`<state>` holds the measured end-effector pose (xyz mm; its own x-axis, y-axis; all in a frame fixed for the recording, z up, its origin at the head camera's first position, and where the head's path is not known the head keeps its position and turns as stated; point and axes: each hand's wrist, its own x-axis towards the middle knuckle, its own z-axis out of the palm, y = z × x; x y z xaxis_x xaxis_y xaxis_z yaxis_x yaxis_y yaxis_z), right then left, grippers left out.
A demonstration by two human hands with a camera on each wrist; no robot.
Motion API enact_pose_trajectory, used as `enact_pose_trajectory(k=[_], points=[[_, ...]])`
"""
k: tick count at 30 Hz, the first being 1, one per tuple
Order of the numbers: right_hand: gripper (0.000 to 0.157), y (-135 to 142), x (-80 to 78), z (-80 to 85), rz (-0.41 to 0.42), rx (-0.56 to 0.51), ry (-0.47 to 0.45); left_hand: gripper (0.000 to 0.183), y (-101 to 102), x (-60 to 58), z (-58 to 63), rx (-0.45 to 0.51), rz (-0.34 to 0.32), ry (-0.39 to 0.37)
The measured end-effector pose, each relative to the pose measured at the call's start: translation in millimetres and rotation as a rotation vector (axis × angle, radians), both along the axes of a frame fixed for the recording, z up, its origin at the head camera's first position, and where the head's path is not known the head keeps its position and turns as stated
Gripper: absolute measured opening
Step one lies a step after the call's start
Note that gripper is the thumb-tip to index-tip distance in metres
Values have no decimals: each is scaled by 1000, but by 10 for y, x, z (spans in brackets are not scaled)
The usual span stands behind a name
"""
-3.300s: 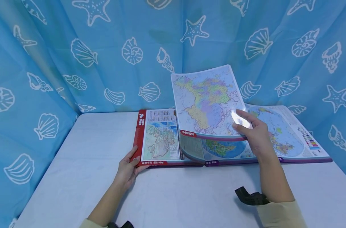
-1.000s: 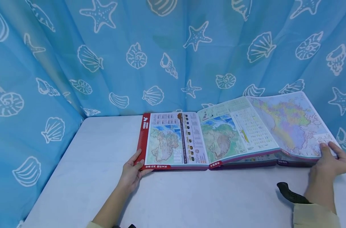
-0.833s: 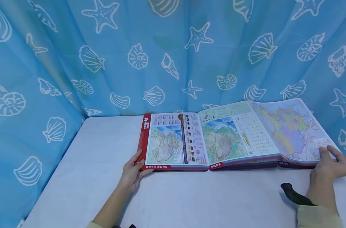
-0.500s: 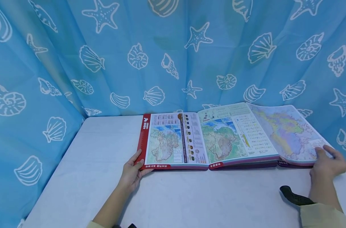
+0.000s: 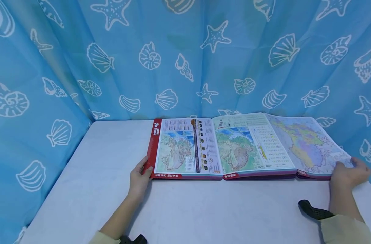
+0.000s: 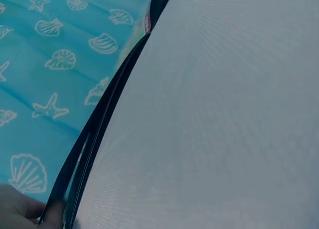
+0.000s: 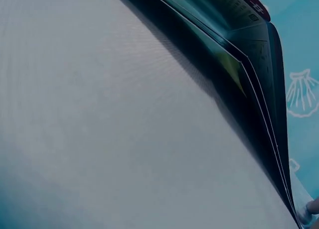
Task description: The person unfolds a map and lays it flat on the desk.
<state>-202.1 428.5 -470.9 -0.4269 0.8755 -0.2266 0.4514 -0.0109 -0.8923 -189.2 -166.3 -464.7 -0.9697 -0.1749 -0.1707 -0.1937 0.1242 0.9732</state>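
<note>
A folding map [image 5: 177, 149] lies spread in three panels along the back of the table, its printing upside down to me. My left hand [image 5: 139, 181] grips the lower left corner by its red border. In the left wrist view that hand [image 6: 25, 211] pinches the edge of the map [image 6: 99, 109]. At the far right, my right hand [image 5: 348, 174] holds the lower right corner of the coloured panel [image 5: 304, 144], thumb on top. The right wrist view shows several stacked layers of the map [image 7: 274, 104] edge-on, with only fingertips [image 7: 313, 206] in frame.
A white-covered table [image 5: 228, 210] extends in front of the map. Behind it hangs a blue curtain [image 5: 185, 44] with white shells and starfish, close to the map's back edge. Black wrist straps [image 5: 315, 210] sit at both cuffs.
My right hand has swung the raised panel from the middle over to the right and lowered it onto the layers beneath. The left hand has kept its grip at the left corner.
</note>
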Motion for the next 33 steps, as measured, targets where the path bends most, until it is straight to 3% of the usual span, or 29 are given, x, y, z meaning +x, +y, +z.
enact_pose_trajectory(k=[4,8,14,18,23,29,33], points=[[56,-31,6,6,-11,105,-47,57,-17,8,21,-75,48,65],[62,-53,20,16,-16,212,-54,72,3,31,77,-86,75,79],[69,-243,55,37,72,251,-30,82,70,110,227,48,80,41],[73,-438,32,167,168,217,1,82,127,157,316,107,84,-2],[82,-707,-20,372,292,195,69,92,189,162,366,-108,58,71],[87,-1023,-42,593,404,271,129,105,245,128,429,-371,-25,219],[87,-1209,-55,709,459,349,183,111,292,90,489,-533,-95,276]])
